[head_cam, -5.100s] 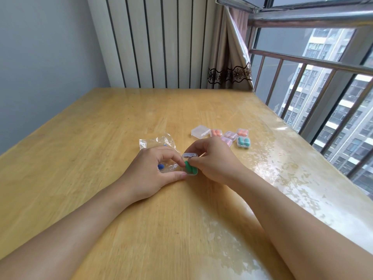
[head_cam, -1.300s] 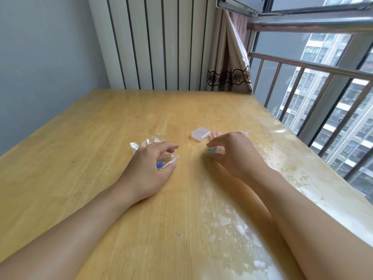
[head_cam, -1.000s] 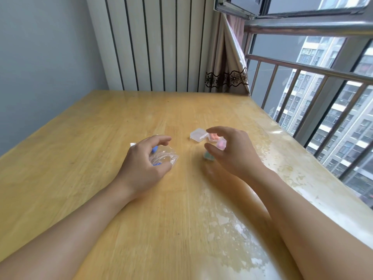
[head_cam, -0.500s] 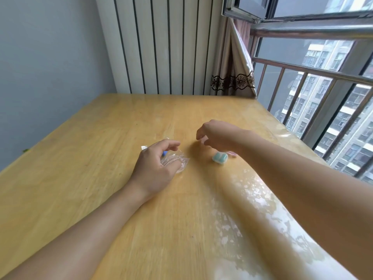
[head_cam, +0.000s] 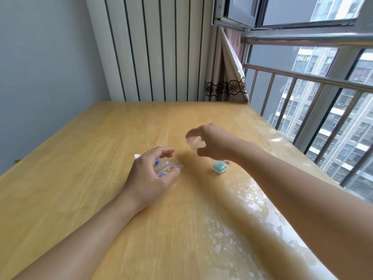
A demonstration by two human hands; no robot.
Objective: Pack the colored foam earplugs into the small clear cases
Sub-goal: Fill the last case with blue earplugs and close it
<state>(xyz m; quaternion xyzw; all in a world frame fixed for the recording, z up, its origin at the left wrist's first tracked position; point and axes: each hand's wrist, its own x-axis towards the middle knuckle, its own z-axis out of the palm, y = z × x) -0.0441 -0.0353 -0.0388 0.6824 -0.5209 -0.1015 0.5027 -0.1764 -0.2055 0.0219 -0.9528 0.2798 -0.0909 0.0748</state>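
Teal-filled case (head_cam: 219, 167) closed on table (head_cam: 80, 158), right of bag (head_cam: 167, 168): one pack done. Right hand (head_cam: 214, 144) beyond it pinches empty clear case (head_cam: 194, 141). Left hand (head_cam: 150, 176) holds bag; blue earplugs (head_cam: 158, 160) inside await packing.

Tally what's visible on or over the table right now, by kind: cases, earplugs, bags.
Clear cases: 2, an empty clear case in the right hand and a teal-filled case on the table.
Loose blue earplugs: 2.
Plastic bag: 1, under the left hand.
Total: 5.
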